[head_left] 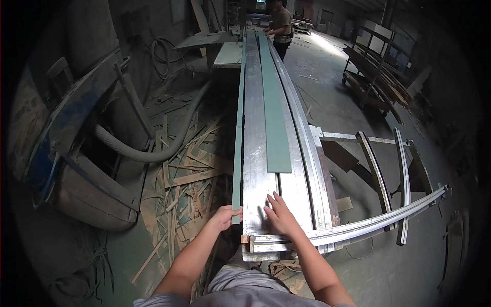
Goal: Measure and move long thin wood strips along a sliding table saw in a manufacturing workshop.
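Note:
My left hand (223, 217) is closed around the near end of a long, narrow green strip of board (238, 148), which runs away from me along the left edge of a metal sliding table (255, 189). Over the near part of that table, my right hand (277, 212) has its fingers apart and holds nothing. Whether it touches the metal I cannot tell. Ahead of it a wider green board (276, 123) lies flat on the table, its near end just beyond my fingertips.
A metal fence rail (353, 227) crosses the near end and reaches right to a frame (381, 171). Wood offcuts (197, 176) litter the floor at left, beside a grey hose (148, 153). A co-worker (280, 25) stands at the far end. A loaded rack (371, 66) is at right.

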{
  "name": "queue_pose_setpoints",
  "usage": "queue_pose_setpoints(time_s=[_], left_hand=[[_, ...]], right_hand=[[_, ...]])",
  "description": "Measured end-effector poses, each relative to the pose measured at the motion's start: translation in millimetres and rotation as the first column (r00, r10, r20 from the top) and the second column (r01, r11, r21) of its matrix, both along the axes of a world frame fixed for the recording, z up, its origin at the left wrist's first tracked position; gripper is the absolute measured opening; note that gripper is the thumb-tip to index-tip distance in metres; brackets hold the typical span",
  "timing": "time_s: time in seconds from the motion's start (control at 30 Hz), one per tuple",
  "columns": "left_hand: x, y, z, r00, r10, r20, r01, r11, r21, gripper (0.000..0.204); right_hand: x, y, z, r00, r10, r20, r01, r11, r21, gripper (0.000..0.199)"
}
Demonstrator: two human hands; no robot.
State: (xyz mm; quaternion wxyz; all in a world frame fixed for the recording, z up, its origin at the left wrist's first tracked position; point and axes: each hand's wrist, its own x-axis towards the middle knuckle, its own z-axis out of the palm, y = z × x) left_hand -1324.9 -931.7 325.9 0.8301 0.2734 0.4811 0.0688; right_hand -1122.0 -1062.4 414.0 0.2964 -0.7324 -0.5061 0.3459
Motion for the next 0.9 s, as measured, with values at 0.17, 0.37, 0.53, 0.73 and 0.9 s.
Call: queue_pose_setpoints(time_s=[0.17,0.37,0.53,0.73,0.9], left_hand=[[-14.5,-14.9,-2.8,0.999,0.032,0.036,-0.031,0.999,-0.032,0.017],[-28.2,-47.3,12.0,0.998,0.031,0.049,-0.029,0.999,-0.046,0.018],[-63.3,-80.3,41.2,1.0,0.012,-0.021,-0.013,0.999,-0.04,0.022],[-143.1,-116.8,115.7,0.993,0.034,-0.109,-0.031,0.999,0.036,0.025],[-183.2,-121.2,219.6,0.992,0.109,-0.065,-0.102,0.989,0.106,0.019]], right_hand=[[-3.5,-51.6,32.2,0.991,-0.112,0.073,0.113,0.994,-0.011,0.055],[-11.4,-68.8,30.4,0.973,-0.137,0.186,0.129,0.99,0.055,0.051],[-13.6,-70.0,30.9,0.968,-0.156,0.197,0.145,0.987,0.071,0.049],[-17.3,-67.5,29.9,0.967,-0.174,0.184,0.158,0.982,0.1,0.046],[-57.1,-40.1,49.8,0.979,-0.121,-0.164,0.16,0.954,0.252,0.039]])
